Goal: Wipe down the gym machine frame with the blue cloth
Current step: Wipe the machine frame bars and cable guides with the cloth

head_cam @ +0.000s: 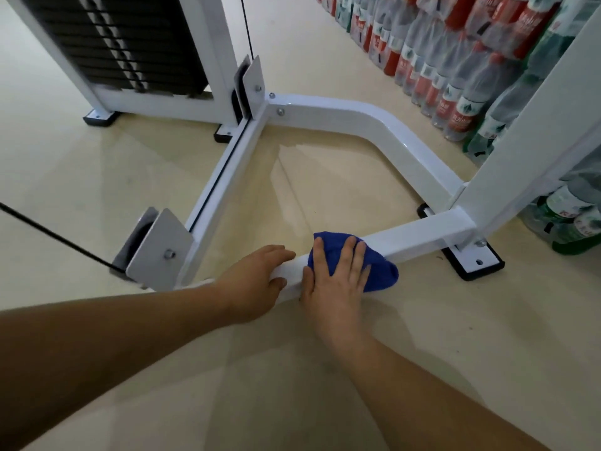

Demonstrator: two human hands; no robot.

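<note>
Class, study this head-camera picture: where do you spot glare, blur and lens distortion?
Head view: glare streaks the curved white bar and the glossy floor beside it; the weight stack, top left, is smeared by blur; the wide lens leans the upright post at right; the right hand on the blue cloth is sharp.
</note>
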